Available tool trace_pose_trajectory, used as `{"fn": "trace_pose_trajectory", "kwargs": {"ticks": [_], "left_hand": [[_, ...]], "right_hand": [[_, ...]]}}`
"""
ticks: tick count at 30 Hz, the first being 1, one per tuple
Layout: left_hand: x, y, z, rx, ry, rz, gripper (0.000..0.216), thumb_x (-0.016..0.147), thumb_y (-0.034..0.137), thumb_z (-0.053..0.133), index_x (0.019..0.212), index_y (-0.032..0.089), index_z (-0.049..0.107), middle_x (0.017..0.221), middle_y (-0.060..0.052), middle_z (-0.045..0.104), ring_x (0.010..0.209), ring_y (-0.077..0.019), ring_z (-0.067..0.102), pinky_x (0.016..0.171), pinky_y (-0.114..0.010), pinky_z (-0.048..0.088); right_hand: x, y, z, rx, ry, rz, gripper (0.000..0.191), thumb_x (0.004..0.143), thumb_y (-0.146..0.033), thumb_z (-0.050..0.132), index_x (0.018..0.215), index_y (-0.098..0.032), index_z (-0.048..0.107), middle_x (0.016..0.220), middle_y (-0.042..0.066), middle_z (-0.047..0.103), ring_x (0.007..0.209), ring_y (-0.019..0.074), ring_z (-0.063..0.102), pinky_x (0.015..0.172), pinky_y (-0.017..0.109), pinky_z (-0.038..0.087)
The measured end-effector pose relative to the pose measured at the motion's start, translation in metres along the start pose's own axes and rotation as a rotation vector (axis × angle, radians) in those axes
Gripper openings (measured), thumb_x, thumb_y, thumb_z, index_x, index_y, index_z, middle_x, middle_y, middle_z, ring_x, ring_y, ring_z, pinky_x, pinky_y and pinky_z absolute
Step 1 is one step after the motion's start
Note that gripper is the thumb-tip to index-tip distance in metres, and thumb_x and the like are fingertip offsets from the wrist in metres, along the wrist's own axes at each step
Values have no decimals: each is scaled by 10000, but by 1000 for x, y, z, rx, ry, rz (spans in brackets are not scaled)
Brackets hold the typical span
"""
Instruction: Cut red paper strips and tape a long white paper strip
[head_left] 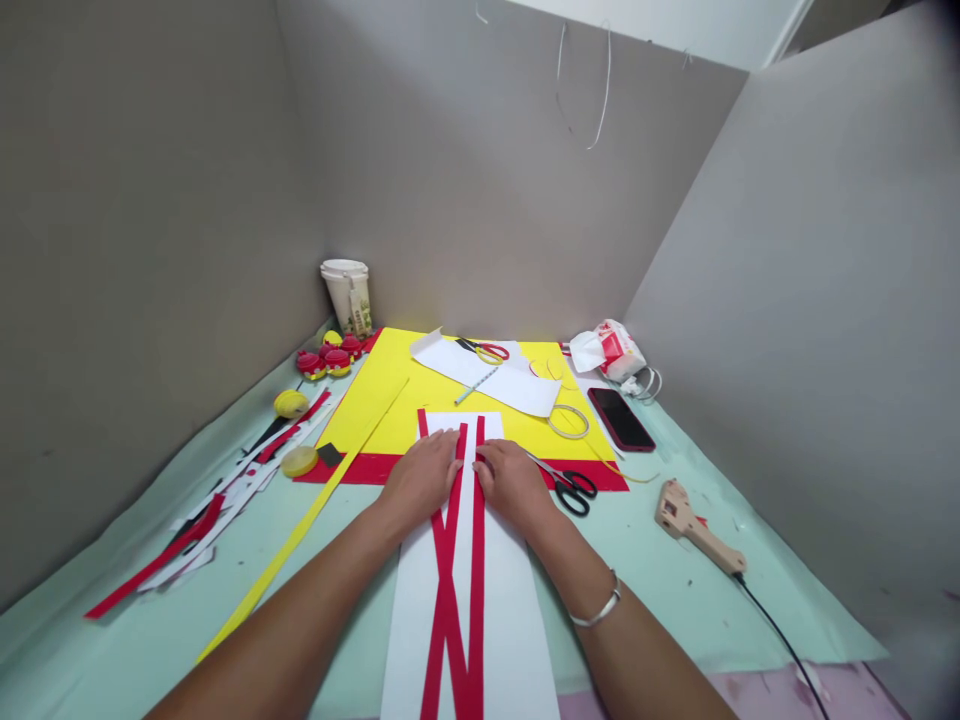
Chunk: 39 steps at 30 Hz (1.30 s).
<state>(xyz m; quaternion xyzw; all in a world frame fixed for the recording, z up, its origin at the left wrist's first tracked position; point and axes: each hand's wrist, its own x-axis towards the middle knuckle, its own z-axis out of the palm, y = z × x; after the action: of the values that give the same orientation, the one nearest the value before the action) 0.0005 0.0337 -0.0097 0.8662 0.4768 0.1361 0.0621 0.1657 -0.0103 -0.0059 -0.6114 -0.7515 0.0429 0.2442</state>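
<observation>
In the head view, a long white sheet (504, 590) lies in front of me with red paper strips (478, 560) running along it; two of them cross. My left hand (421, 470) rests low over the left part of the sheet, fingers stretched forward and touching the middle strip. On the other side, my right hand (514, 482) has its fingers bent, thumb and fingertips closed at the right-hand strip. A bracelet is on the right wrist. Black-handled scissors (574, 490) lie just beyond the right hand, partly hidden by it.
Yellow card (375, 400) over red card lies behind, bearing white paper (517, 385), scissors (487, 351) and a tape ring (568, 421). Left are paper scraps (217, 520), a yellow strip (300, 530) and a cup (349, 295). Right: phone (621, 419), corded glue gun (697, 530), tissue pack (619, 350).
</observation>
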Motion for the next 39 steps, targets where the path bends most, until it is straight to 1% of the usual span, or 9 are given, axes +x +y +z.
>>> {"fn": "trace_pose_trajectory", "kwargs": {"ticks": [6, 14, 19, 22, 26, 31, 35, 39], "left_hand": [[-1, 0, -1, -32, 1, 12, 496, 962, 298, 353, 1418, 118, 421, 1454, -134, 476, 1354, -268, 421, 1107, -431, 363], [2, -4, 4, -36, 5, 40, 507, 964, 315, 343, 1417, 104, 423, 1464, -134, 464, 1368, -265, 401, 1125, -427, 334], [4, -5, 7, -28, 12, 51, 498, 961, 314, 360, 1395, 89, 456, 1459, -151, 465, 1377, -272, 387, 1138, -427, 304], [5, -6, 8, -31, 29, 57, 483, 961, 302, 372, 1394, 108, 459, 1457, -150, 468, 1371, -269, 397, 1129, -438, 317], [6, -7, 9, -42, 66, 60, 454, 950, 286, 401, 1372, 140, 486, 1433, -142, 500, 1350, -263, 428, 1113, -438, 343], [5, -3, 6, -68, 121, 60, 407, 946, 290, 397, 1308, 172, 541, 1362, -120, 574, 1287, -263, 500, 1075, -433, 392], [1, 2, -2, -108, 145, 102, 384, 920, 230, 394, 1260, 210, 570, 1279, -78, 639, 1185, -228, 580, 1030, -394, 438], [-1, 4, -7, -128, 135, 138, 375, 875, 174, 411, 1188, 199, 616, 1217, -75, 673, 1140, -218, 604, 1023, -368, 440]], "right_hand": [[0, 1, 2, -5, 5, -8, 231, 937, -221, 502, 1064, -170, 687, 1115, 99, 680, 1062, 221, 579, 928, 308, 448], [0, 1, 2, 1, 17, -29, 236, 932, -222, 511, 1083, -161, 683, 1102, 101, 679, 1052, 223, 576, 934, 312, 448], [0, -1, 2, 6, 20, -41, 214, 929, -218, 515, 1046, -165, 687, 1080, 105, 674, 1033, 222, 570, 921, 319, 452], [0, -2, 1, 11, 17, -42, 188, 930, -224, 523, 1001, -175, 690, 1046, 100, 674, 1007, 221, 571, 909, 323, 456], [0, -3, 0, 18, 10, -47, 165, 932, -232, 528, 956, -177, 682, 1013, 98, 670, 980, 218, 568, 892, 322, 461], [0, -2, 0, 22, 9, -50, 153, 929, -231, 533, 960, -170, 670, 1012, 98, 664, 979, 218, 565, 878, 318, 463], [1, -2, 0, 17, 8, -53, 148, 925, -216, 533, 969, -177, 669, 1017, 91, 660, 970, 215, 563, 880, 317, 461], [1, -2, 0, 11, 10, -55, 158, 926, -203, 522, 975, -177, 670, 1021, 90, 654, 972, 214, 557, 889, 317, 453]]}}
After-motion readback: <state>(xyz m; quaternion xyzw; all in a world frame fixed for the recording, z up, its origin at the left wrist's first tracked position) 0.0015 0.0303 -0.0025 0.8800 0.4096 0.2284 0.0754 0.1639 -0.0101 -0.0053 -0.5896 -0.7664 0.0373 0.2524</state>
